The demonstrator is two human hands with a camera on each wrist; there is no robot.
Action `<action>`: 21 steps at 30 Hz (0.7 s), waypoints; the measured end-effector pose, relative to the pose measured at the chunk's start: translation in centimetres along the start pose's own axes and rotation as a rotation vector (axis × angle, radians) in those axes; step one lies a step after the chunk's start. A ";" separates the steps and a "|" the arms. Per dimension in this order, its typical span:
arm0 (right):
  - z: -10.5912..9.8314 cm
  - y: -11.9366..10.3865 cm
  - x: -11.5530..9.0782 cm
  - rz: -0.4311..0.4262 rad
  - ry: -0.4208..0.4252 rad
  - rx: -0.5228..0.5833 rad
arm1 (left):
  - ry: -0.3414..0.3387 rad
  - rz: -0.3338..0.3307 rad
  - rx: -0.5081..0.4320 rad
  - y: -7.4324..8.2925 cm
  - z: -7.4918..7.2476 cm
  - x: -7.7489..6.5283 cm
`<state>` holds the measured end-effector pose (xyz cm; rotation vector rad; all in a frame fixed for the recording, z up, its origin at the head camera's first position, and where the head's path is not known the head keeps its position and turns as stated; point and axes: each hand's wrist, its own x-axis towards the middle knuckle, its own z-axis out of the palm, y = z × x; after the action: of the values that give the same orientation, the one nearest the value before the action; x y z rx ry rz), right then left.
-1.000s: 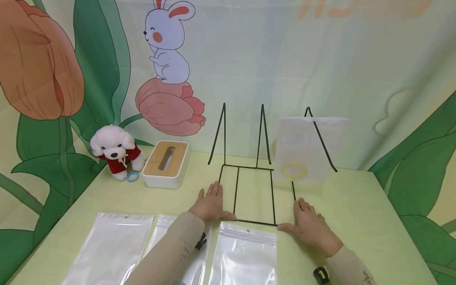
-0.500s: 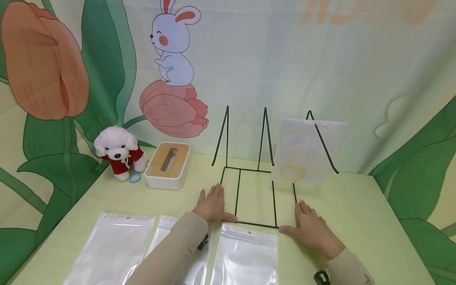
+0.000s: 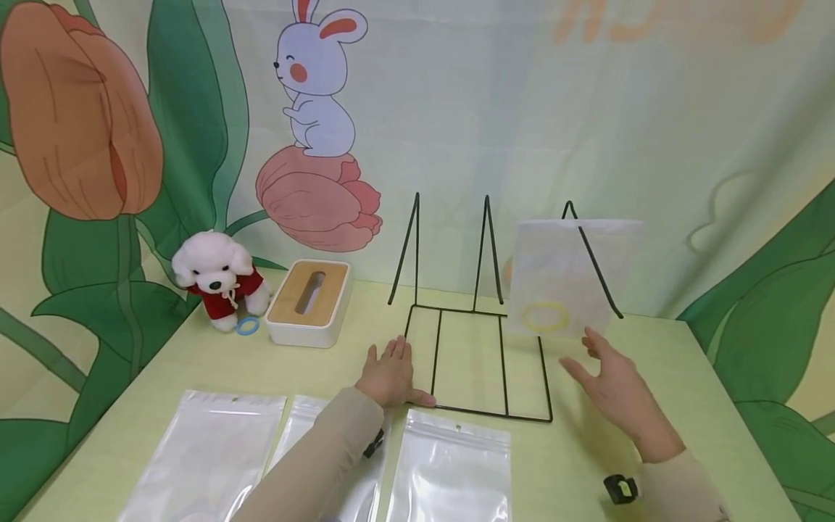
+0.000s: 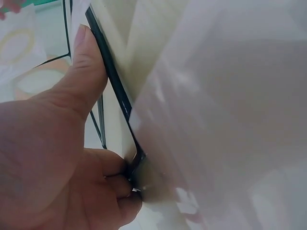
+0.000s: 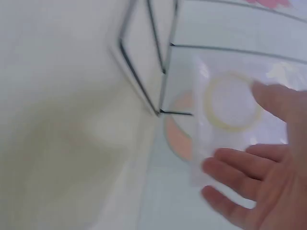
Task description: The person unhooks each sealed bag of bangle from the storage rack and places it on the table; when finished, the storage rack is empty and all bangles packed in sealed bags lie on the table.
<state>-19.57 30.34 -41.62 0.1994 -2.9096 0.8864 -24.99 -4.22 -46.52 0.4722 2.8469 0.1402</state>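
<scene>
A black wire rack [image 3: 504, 366] with three upright bent prongs stands on the table. My left hand [image 3: 386, 375] touches its front left corner, fingers straight along the side bar and thumb on the front bar; the left wrist view shows the thumb [image 4: 86, 72] lying along that bar. From the rack's right prong hangs a clear zip bag [image 3: 554, 268] holding a yellow ring [image 5: 207, 105]. My right hand [image 3: 616, 388] is raised to the right of the rack, off its bars, thumb and fingers spread just before the hanging bag. It holds nothing.
Three flat zip bags lie in front: a left one [image 3: 202, 449], a middle one [image 3: 303, 420] partly under my left forearm, and a right one [image 3: 450, 471]. At the back left are a white plush dog [image 3: 212, 264], a blue ring [image 3: 247, 334] and a wood-topped tissue box [image 3: 303, 335].
My right hand has let go of the rack's front right corner and moved up and to the right, towards the hanging bag. The left hand stays at its corner.
</scene>
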 end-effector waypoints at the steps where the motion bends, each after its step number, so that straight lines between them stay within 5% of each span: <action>1: -0.5 -0.1 0.1 -0.010 0.059 0.012 | 0.001 0.000 0.000 0.0 0.0 0.0; 6: -2.6 -0.6 0.6 -0.034 0.340 0.078 | 0.004 -0.004 -0.009 0.1 0.0 0.0; 10: -3.4 -0.9 1.1 0.005 0.458 0.118 | 0.006 -0.009 0.006 0.1 -0.1 0.1; 21: -4.0 -0.5 2.2 0.143 0.432 0.220 | -0.007 -0.018 0.000 -0.2 0.3 0.3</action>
<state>-21.47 31.91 -37.79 -0.1686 -2.4493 1.1111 -25.25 -4.24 -46.90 0.4462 2.8440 0.1344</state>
